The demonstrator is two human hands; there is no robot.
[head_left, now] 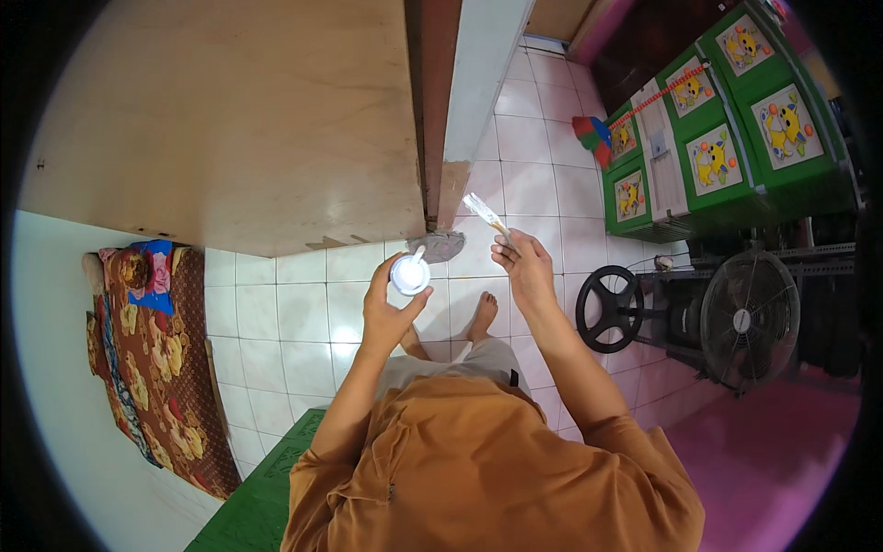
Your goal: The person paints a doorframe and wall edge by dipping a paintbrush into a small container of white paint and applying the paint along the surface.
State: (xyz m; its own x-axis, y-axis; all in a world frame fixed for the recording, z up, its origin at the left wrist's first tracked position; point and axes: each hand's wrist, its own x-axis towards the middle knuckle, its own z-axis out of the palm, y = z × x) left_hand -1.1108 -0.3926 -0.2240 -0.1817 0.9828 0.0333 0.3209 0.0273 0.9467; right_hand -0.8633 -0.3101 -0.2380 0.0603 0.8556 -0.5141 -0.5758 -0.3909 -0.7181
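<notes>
My left hand is closed around a small round cup with white contents, apparently paint. A pale narrow piece shows at the cup's far rim, but glare keeps me from telling what it is. To the right, my right hand grips a paintbrush by its handle. Its white-coated end points up and to the left, apart from the cup. Just beyond both hands are the lower edge of a wooden door and the white-and-brown door frame.
A grey cloth lies on the tiled floor by the frame's foot. Patterned bedding is at the left. On the right stand a green drawer cabinet, a black steering wheel and a fan. Green furniture is near my left side.
</notes>
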